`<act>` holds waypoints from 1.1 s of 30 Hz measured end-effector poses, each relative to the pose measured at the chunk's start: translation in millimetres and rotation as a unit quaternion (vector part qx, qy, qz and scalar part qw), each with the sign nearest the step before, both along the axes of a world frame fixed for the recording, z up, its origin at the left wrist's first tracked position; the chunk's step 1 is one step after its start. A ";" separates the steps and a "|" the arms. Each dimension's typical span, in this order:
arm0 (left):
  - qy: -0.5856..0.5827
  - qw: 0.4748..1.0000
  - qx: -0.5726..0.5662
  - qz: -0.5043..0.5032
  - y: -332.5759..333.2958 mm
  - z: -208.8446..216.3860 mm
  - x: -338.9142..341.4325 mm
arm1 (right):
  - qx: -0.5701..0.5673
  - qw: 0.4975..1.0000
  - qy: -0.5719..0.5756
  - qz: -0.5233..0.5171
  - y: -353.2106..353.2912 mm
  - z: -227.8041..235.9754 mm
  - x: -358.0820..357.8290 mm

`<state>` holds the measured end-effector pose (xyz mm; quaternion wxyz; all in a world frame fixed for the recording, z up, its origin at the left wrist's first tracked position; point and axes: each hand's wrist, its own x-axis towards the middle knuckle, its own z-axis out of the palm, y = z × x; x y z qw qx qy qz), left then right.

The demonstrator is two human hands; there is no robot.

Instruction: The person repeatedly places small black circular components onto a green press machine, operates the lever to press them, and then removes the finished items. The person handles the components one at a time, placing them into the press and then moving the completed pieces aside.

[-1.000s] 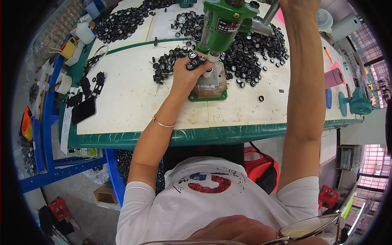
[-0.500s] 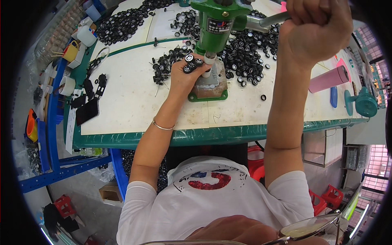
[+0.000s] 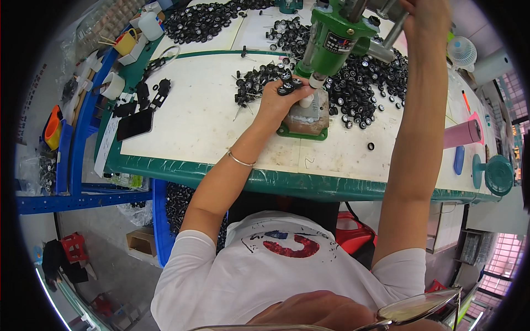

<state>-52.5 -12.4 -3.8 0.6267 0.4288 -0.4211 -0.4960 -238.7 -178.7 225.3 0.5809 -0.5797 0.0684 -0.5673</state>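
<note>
Remote feed's up; I'm using the press base [image 3: 305, 118] as clock centre. My left hand [image 3: 276, 103] is at 9 o'clock, thumb and fingers pinching a small bunch of black wheels [image 3: 288, 86] at abt 11, right by the green press [image 3: 329, 49]. Fingertips reach in by the ram tip [image 3: 316, 81], just above a white post [image 3: 307, 101]; whether they pinch anything else there, can't tell, too small. Bunching several wheels in one hand prob saves trips to the heap, I'd judge.

My right hand [image 3: 433, 19] is up at 2 o'clock, fingers curled round the end of the lever [image 3: 395, 32]; top edge crops the hand, so can't tell how tight. Arm's stretched, prob bc the lever sits high & well out from the press, which shd give leverage.

Loose wheels [image 3: 356, 94] heap at 2, near the base; rodded wheels [image 3: 254, 84] at 10, near my left, likely for easy reach. One black ring [image 3: 371, 147] lies alone at 4. Phone [image 3: 135, 124] at abt 9, pink bottle [image 3: 462, 134] at 3, both well apart, presumably so they don't get knocked. All on the white-topped table [image 3: 210, 132].
</note>
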 end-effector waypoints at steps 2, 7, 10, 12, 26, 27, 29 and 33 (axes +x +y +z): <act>0.095 0.995 -0.008 -0.004 0.4 -2.2 3.5 | 0.046 0.995 0.027 -0.085 -3.1 -0.9 17.8; 0.089 0.996 -0.005 0.013 14.3 5.1 39.3 | 0.055 0.984 0.042 -0.166 3.8 -3.0 30.2; -0.030 0.996 0.026 0.085 35.7 6.2 74.9 | 0.055 0.980 0.055 -0.181 9.9 -3.1 30.8; -0.116 0.982 0.065 0.134 52.4 9.3 95.9 | 0.065 0.980 0.064 -0.178 13.3 -2.2 32.5; -0.418 0.893 0.083 0.144 57.3 -35.3 119.9 | 0.016 0.888 0.308 -0.340 86.3 -114.2 -40.7; -0.372 0.914 0.100 0.124 59.3 -29.3 117.6 | 0.024 0.878 0.357 -0.318 99.2 -129.9 -49.4; -0.253 0.957 0.123 0.069 59.9 -15.1 109.3 | 0.029 0.848 0.453 -0.274 124.0 -164.6 -65.1; -0.081 0.991 0.097 0.034 58.6 -0.7 87.8 | -0.091 0.743 0.596 -0.292 159.7 -217.6 -67.5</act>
